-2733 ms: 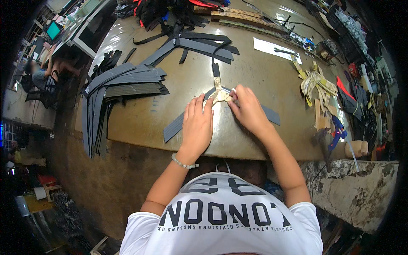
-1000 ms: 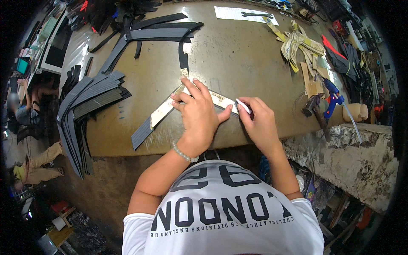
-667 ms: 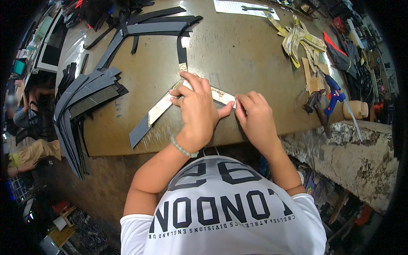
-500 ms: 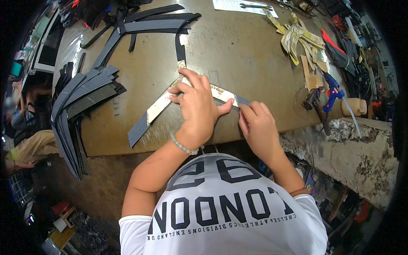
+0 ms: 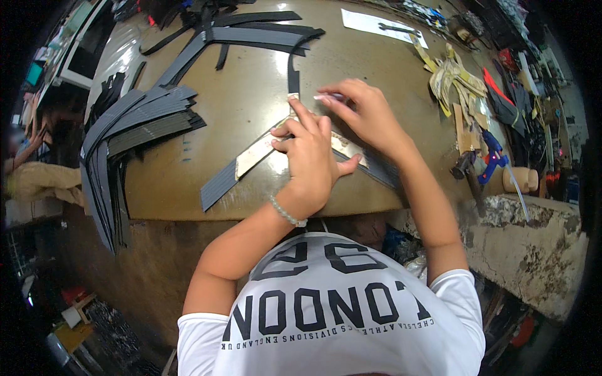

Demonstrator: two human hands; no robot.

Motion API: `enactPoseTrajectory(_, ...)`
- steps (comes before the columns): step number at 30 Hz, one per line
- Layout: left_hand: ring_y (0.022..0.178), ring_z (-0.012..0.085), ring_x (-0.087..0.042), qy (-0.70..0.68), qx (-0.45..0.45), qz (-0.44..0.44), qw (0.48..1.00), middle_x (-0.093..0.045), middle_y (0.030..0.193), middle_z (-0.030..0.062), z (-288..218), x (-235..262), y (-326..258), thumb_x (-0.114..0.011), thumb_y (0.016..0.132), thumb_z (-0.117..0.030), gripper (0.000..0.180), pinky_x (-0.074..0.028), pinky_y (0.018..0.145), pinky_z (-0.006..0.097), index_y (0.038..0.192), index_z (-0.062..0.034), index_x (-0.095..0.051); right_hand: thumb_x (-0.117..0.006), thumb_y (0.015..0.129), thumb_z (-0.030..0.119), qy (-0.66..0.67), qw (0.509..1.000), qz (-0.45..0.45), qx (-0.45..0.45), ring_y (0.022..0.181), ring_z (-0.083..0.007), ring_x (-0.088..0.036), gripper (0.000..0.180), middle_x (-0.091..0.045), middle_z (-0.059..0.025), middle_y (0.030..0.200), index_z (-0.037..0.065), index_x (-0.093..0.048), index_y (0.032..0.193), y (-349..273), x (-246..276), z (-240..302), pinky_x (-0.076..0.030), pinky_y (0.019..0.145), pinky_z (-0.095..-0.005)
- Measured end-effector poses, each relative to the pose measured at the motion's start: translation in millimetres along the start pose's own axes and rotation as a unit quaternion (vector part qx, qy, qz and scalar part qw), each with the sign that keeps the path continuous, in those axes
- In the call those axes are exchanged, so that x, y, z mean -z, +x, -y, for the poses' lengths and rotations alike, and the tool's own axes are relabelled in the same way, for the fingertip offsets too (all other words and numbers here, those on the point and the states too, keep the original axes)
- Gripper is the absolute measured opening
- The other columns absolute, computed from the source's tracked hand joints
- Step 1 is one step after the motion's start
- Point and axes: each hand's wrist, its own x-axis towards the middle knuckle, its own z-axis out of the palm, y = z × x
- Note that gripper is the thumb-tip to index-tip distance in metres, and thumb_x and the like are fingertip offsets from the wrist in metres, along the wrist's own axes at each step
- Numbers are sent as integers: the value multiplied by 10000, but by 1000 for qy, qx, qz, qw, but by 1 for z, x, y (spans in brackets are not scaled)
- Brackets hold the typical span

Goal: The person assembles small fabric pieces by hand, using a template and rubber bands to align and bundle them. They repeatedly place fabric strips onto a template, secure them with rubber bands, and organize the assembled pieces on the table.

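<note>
Left hand (image 5: 311, 156), bracelet (image 5: 287, 213) at wrist, fingers spread, pressing down on cream forked piece (image 5: 254, 158); presses rather than grips. One fingertip near the upper end of the cream piece, thumb out on its right leg. Cream piece lies on grey ribbed strips (image 5: 219, 187), in front of the person near the table's front edge; the strips slant down to left and right, their ends showing past the cream legs. Middle of the cream piece hidden under the left hand. Black strap (image 5: 293, 78) runs up from its top end.

Right hand (image 5: 370, 116) raised to the right of the left hand, clear of the cream piece, thumb and fingers pinching small whitish stick (image 5: 326, 98); far end of stick hidden by fingers.

Brown table (image 5: 241, 81): pile of grey strips (image 5: 150, 116) at left, hanging over the edge; more dark strips (image 5: 254, 37) at upper left. Top right, white paper (image 5: 364, 22) with wrench (image 5: 398, 29) on it. Right side, yellow and cream pieces (image 5: 453, 78) heaped, blue glue gun (image 5: 491, 153), beige roll (image 5: 520, 180) near it. Co-worker in tan trousers (image 5: 47, 182) at far left, partly in view
</note>
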Motion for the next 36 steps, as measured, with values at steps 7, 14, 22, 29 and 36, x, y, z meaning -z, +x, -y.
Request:
enactPoseTrajectory(7, 921, 402, -592, 42, -3, 33, 999, -413, 1427, 297, -1, -2, 4, -526, 666, -864, 1033, -586, 669, 482, 1261, -20, -560, -651, 851, 147, -126, 982, 48, 135, 923, -299, -617, 134, -659, -85, 923, 114, -719, 962, 47, -28, -15, -521, 767, -416)
enactPoseTrajectory(14, 918, 421, -594, 44, -12, 23, 999, -423, 1408, 294, 0, -1, 4, -522, 671, -863, 1040, -587, 653, 487, 1260, -7, -550, -658, 784, 128, -176, 969, 27, 170, 923, -274, -617, 206, -642, -58, 947, 126, -716, 982, 35, -24, -17, -535, 726, -390)
enactPoseTrajectory(22, 914, 437, -596, 34, -8, 21, 999, -422, 1408, 297, 0, -2, 3, -520, 669, -866, 1049, -583, 649, 504, 1244, 12, -548, -649, 789, 123, -158, 971, -9, 180, 926, -262, -613, 207, -641, -47, 939, 127, -707, 988, 35, -16, -18, -534, 732, -380)
enactPoseTrajectory(29, 930, 438, -593, 38, -6, 17, 999, -413, 1417, 300, -1, -4, 3, -504, 664, -879, 1057, -582, 653, 510, 1228, 14, -554, -631, 815, 103, -159, 972, 43, 168, 934, -276, -605, 179, -633, -70, 920, 111, -723, 968, 40, -27, -16, -524, 758, -391)
enactPoseTrajectory(36, 934, 432, -590, 21, -3, 18, 1000, -413, 1417, 301, -1, -4, 3, -522, 659, -872, 1049, -578, 676, 523, 1230, 6, -560, -624, 861, 122, -128, 976, 31, 172, 934, -317, -602, 137, -635, -132, 918, 66, -689, 968, 39, -14, -21, -509, 790, -409)
